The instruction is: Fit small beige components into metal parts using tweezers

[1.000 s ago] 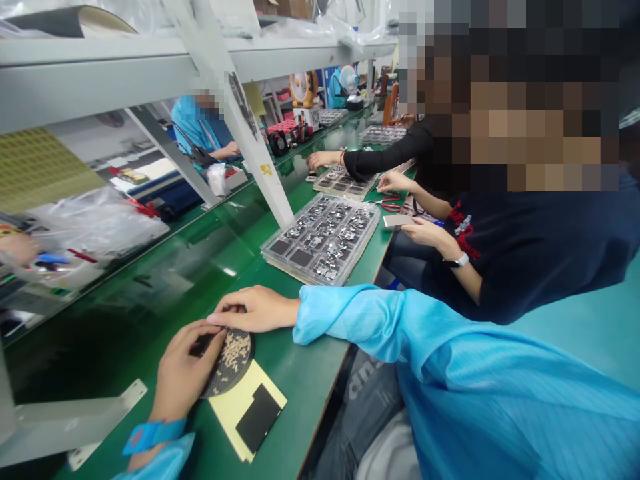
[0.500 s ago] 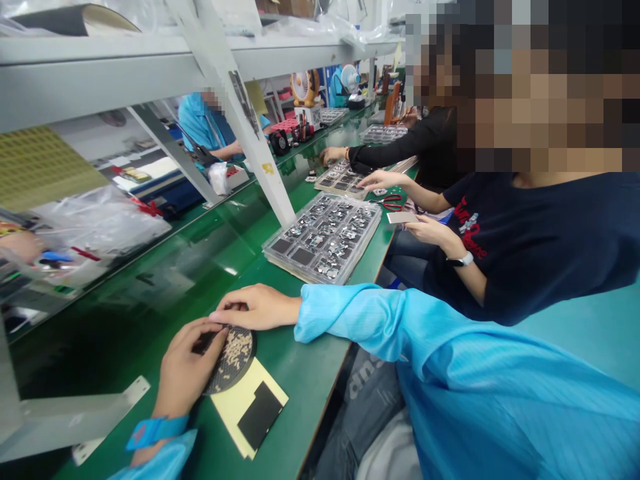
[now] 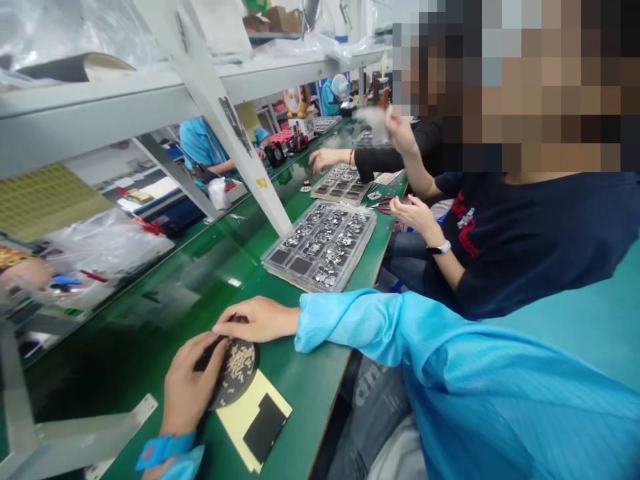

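Observation:
A round dark mesh disc [image 3: 237, 370] covered with several small pale parts lies on the green bench [image 3: 310, 360]. My left hand [image 3: 193, 387] curls over the disc's left edge, fingers bent and gripping it. My right hand [image 3: 257, 319] rests just beyond the disc, fingers pinched together at its far edge; what they hold is too small to make out. Under the disc lies a pale yellow sheet [image 3: 237, 420] bearing a black square patch [image 3: 265, 427].
A clear tray of small metal parts [image 3: 323, 243] sits further along the bench, a second tray [image 3: 343, 183] beyond it. A seated person in a dark shirt [image 3: 525, 233] works at my right, one hand raised. A grey slanted frame post [image 3: 225, 127] and shelf stand at left.
The view has shifted slightly downward. The neighbouring person lifted one hand from the bench up to head height. My hands stay on the disc.

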The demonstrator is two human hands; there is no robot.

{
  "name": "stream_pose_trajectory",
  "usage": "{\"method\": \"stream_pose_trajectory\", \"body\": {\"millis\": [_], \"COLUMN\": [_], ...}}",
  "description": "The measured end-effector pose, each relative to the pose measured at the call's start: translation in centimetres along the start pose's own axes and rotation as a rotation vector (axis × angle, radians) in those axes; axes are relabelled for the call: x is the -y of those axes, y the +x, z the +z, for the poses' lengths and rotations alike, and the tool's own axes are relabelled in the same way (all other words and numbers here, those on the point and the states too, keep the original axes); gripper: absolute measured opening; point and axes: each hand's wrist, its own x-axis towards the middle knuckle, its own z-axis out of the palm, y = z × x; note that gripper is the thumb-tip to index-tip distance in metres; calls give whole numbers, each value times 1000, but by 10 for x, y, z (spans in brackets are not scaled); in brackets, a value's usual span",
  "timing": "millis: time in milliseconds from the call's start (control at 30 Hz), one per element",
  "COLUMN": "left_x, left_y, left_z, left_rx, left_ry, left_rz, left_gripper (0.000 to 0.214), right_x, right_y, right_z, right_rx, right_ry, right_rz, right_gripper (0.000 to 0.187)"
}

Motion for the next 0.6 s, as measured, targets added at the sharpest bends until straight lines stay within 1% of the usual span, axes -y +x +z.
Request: {"method": "stream_pose_trajectory", "body": {"millis": [100, 200, 333, 467, 600], "left_x": [3, 7, 10, 10, 16], "left_y": [0, 0, 1, 1, 0], "left_z": [0, 0, -2, -4, -3], "left_rx": [-21, -16, -6, -12, -22], "left_ry": [-9, -10, -10, 5, 47], "left_rz": [-6, -29, -62, -33, 20], "left_gripper": [41, 42, 43, 42, 41], "right_x": [-3, -4, -1, 2, 3], "right_y": [2, 3, 3, 3, 5], "right_z": [2, 2, -1, -3, -6], "right_rx": [2, 0, 40, 98, 166], "right_ry": [3, -7, -35, -60, -77], "right_rz": [7, 19, 28, 23, -3], "right_gripper": [28, 28, 33, 40, 44]}}
